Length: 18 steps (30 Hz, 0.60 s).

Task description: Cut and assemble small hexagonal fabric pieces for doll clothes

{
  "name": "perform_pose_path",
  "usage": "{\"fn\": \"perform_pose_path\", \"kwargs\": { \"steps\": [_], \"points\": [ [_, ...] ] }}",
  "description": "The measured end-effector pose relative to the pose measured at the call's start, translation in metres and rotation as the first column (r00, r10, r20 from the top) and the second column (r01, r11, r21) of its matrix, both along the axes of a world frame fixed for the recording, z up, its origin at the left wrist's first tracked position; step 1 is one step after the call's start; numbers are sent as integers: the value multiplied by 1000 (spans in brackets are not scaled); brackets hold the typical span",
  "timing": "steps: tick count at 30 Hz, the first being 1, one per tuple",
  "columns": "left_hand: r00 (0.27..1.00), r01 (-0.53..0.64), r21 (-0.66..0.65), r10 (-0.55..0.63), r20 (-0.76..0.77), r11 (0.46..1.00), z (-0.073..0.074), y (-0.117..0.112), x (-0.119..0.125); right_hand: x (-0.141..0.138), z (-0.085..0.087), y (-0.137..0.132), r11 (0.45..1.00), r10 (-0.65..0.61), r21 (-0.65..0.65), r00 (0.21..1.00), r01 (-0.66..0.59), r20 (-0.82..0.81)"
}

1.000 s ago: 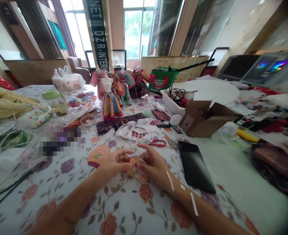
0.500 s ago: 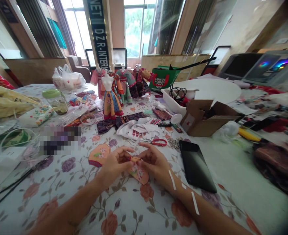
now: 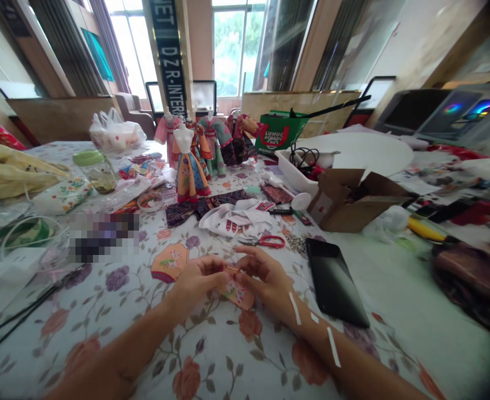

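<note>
Between both hands is a small orange piece of fabric (image 3: 240, 295) with a floral pattern, its upper edge pinched. My left hand (image 3: 199, 282) is closed on that edge from the left, thumb and fingers pressed together. From the right, my right hand (image 3: 262, 273) pinches the same edge, its index finger raised a little. Whether a needle is among the fingertips cannot be made out. A second orange floral fabric piece (image 3: 170, 262) with a dark red border lies flat just left of my left hand. Red-handled scissors (image 3: 271, 241) rest beyond my right hand.
A black tablet-like device (image 3: 336, 283) lies to the right, with an open cardboard box (image 3: 345, 208) behind it. White printed cloth (image 3: 232, 219) is ahead. Farther back stand small mannequins in dresses (image 3: 189, 166). A lidded jar (image 3: 97, 172) and plastic bags crowd the left.
The fingers of both hands have shifted slightly at the fabric's edge. My right index finger has moved a little, showing more of the scissors' blades. Both hands still hold the fabric.
</note>
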<state>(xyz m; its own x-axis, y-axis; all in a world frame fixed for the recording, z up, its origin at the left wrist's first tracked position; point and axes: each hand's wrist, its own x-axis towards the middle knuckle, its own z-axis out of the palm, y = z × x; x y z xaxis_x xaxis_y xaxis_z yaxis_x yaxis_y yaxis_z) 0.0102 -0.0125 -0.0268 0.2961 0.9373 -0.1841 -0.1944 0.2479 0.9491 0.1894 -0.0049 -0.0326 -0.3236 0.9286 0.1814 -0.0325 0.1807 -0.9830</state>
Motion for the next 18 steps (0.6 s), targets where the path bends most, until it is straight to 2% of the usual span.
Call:
{"fn": "perform_pose_path", "kwargs": {
  "steps": [4, 11, 16, 18],
  "points": [
    [999, 8, -19, -7, 37, 1000, 0, -1, 0, -1, 3, -1, 999, -38, -32, 999, 37, -17],
    [991, 24, -27, -20, 133, 999, 0, -1, 0, -2, 8, 0, 979, -54, -202, 982, 17, -179],
    [985, -13, -73, 26, 173, 997, 2, -3, 2, -3, 9, -1, 974, -48, -228, 980, 2, -195],
    [982, -3, -83, 19, 186, 997, 3, -4, 1, -2, 9, -1, 977, -96, -204, 981, 60, -171]
  ]
}}
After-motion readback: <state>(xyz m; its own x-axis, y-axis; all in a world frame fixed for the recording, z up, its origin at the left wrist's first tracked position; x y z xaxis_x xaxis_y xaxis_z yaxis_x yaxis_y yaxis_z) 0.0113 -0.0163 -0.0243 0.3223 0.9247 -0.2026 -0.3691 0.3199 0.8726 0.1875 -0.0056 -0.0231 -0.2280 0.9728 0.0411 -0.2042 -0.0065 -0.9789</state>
